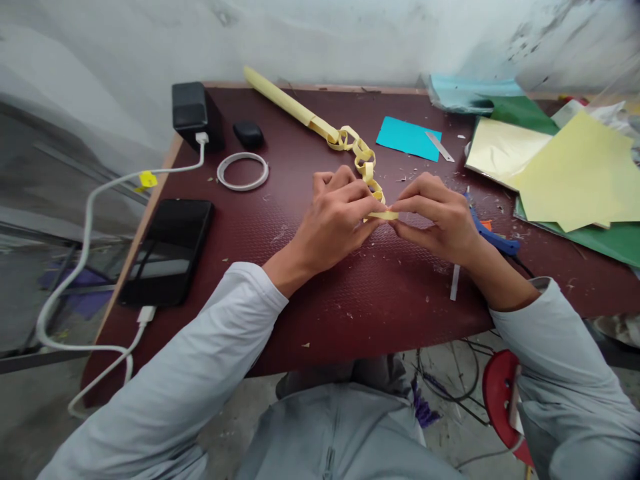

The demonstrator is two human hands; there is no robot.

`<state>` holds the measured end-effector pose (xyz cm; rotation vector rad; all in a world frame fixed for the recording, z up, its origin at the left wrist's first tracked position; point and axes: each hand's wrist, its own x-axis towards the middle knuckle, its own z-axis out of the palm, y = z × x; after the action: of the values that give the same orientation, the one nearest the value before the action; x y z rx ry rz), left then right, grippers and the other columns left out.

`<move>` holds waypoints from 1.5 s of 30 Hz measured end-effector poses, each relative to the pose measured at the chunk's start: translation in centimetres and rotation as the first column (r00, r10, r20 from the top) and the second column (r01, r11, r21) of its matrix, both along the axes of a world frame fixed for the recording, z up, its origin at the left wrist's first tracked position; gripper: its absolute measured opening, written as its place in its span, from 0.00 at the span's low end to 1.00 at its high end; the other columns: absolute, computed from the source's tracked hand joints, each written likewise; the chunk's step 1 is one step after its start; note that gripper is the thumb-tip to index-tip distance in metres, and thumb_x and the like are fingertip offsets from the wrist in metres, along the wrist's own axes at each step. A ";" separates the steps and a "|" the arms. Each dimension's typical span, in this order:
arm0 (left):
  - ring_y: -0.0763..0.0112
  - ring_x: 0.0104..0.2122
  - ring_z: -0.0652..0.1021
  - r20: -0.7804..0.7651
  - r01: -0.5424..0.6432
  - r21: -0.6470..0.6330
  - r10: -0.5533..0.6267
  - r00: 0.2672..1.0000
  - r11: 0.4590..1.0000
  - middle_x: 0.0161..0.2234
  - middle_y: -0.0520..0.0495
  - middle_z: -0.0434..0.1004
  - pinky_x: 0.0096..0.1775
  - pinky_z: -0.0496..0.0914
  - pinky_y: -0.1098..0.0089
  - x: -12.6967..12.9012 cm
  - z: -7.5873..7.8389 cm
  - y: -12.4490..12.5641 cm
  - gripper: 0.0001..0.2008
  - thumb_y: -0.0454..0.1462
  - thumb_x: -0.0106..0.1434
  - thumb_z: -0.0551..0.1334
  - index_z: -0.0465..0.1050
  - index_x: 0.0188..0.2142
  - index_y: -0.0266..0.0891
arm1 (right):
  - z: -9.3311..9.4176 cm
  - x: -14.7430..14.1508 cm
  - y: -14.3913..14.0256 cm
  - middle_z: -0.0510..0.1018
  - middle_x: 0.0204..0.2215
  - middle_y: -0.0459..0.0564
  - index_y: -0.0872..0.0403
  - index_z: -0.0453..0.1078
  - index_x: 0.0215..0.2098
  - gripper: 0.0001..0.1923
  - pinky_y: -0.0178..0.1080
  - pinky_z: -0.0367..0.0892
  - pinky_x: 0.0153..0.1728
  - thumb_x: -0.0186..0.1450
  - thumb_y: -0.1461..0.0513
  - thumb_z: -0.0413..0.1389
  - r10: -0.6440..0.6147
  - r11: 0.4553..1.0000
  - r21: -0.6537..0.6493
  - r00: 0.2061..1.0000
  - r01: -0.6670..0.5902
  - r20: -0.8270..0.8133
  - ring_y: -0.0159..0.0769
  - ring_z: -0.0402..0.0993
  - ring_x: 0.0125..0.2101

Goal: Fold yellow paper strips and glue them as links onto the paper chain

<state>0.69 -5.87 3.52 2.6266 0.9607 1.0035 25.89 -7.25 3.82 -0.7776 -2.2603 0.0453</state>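
Between my two hands is a yellow paper strip (pixel 383 215), bent at the near end of a yellow paper chain (pixel 365 157). My left hand (pixel 337 210) pinches the strip's left part between thumb and fingers. At its right end, my right hand (pixel 437 217) grips it with thumb and fingertips. The chain's linked loops run away from me over the table to a long rolled yellow paper tube (pixel 280 99). Part of the nearest loops is hidden behind my left fingers. A blue glue gun (pixel 493 237) lies partly behind my right wrist.
On the dark red table (pixel 320 313) lie a roll of white tape (pixel 243 171), a black mouse (pixel 249 134), a phone (pixel 167 253) and a black power brick (pixel 193 110) with a white cable. Blue paper (pixel 407 138), a blade (pixel 440 147) and yellow sheets (pixel 580 173) lie to the right.
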 end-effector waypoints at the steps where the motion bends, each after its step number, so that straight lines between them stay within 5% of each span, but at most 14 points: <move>1: 0.48 0.57 0.79 -0.002 0.002 -0.001 -0.002 1.000 1.000 0.46 0.44 0.85 0.61 0.62 0.46 0.0 0.1 0.0 0.09 0.43 0.79 0.64 0.83 0.50 0.47 | 0.0 0.0 0.0 0.81 0.43 0.50 0.44 0.78 0.53 0.08 0.50 0.68 0.44 0.76 0.57 0.63 0.012 1.000 0.010 1.000 -0.012 0.006 0.44 0.76 0.42; 28: 0.43 0.55 0.80 -0.030 0.020 0.092 -0.017 0.999 0.996 0.37 0.43 0.78 0.63 0.62 0.30 0.3 0.3 -0.1 0.17 0.44 0.83 0.54 0.77 0.40 0.42 | -0.2 -1.4 -0.7 0.81 0.39 0.51 0.49 0.77 0.43 0.04 0.48 0.69 0.43 0.73 0.58 0.64 -0.089 0.991 -0.106 0.992 0.079 -0.090 0.43 0.75 0.37; 39: 0.44 0.57 0.79 -0.056 0.004 0.075 0.000 0.998 0.997 0.43 0.42 0.84 0.64 0.60 0.34 0.1 0.2 -0.1 0.09 0.43 0.80 0.61 0.80 0.49 0.45 | -0.2 -1.2 -0.6 0.80 0.39 0.50 0.48 0.77 0.45 0.04 0.48 0.69 0.42 0.74 0.58 0.63 -0.092 0.991 -0.104 0.992 0.083 -0.090 0.41 0.74 0.35; 45: 0.44 0.60 0.77 -0.061 -0.031 0.044 0.034 0.998 0.999 0.51 0.40 0.85 0.65 0.58 0.40 -0.3 0.0 0.4 0.13 0.44 0.78 0.65 0.79 0.58 0.44 | -0.4 -0.6 -0.2 0.79 0.44 0.51 0.46 0.77 0.52 0.09 0.49 0.71 0.44 0.75 0.57 0.63 -0.050 0.996 -0.080 0.996 0.044 -0.073 0.43 0.75 0.40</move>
<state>0.35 -5.50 3.57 2.7005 1.0097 0.9657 25.32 -7.43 3.39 -0.8563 -2.1788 0.1389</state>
